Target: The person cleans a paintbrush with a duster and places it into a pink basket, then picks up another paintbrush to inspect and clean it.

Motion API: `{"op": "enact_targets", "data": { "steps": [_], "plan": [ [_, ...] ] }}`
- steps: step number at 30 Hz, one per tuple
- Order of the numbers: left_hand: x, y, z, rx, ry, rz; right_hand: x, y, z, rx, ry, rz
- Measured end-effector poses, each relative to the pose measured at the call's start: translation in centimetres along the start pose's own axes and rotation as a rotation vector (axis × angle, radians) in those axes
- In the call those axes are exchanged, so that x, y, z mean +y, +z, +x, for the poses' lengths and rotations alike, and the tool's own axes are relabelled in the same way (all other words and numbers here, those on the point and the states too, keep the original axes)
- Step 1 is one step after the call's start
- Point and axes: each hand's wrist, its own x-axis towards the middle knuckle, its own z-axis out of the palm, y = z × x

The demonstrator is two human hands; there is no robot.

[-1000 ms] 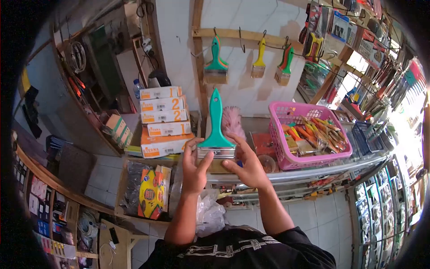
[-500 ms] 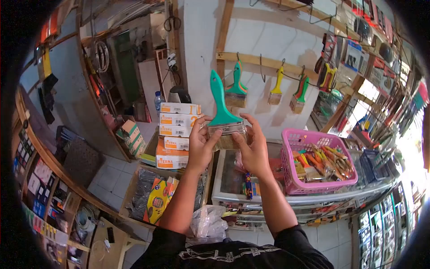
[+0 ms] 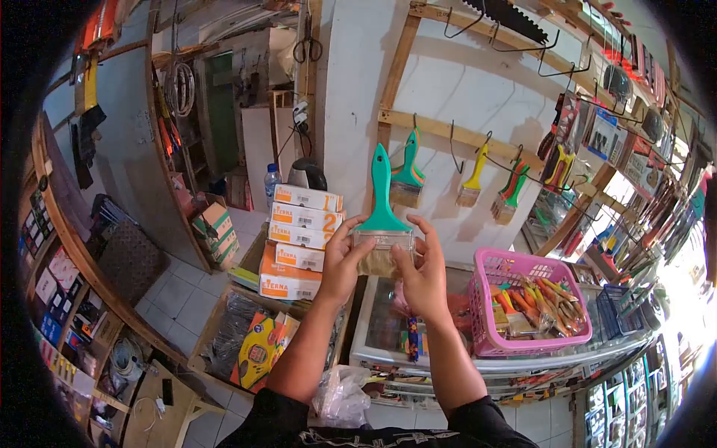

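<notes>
A wide paintbrush [image 3: 382,210] with a teal handle, metal ferrule and pale bristles stands upright in front of me. My left hand [image 3: 342,261] grips its left side at the ferrule and bristles. My right hand [image 3: 422,272] grips the right side the same way. The handle tip reaches up toward a wooden rail [image 3: 455,134] with hooks, where a teal brush [image 3: 408,178], a yellow brush [image 3: 472,179] and a red and green pair [image 3: 509,196] hang.
A pink basket [image 3: 493,340] full of brushes sits on a glass counter [image 3: 377,328] at the right. Stacked orange and white boxes [image 3: 300,231] stand at the left. Shelves of packaged goods line the right wall. A tiled floor lies below left.
Both hands have lifted the teal brush from counter height up toward the hook rail. My view has tilted upward with it, and the brush now stands straighter than half a second ago.
</notes>
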Motion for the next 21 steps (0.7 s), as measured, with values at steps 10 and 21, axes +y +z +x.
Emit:
{"op": "enact_targets", "data": {
  "steps": [10,21],
  "plan": [
    [0.2,0.3,1.0,-0.057,-0.138,-0.049,-2.2,-1.4,0.9,-0.112,0.017,-0.317],
    [-4.0,-1.0,3.2,-0.043,0.219,0.702,4.8,-1.6,2.8,-0.088,-0.169,-0.468]
  ]
}}
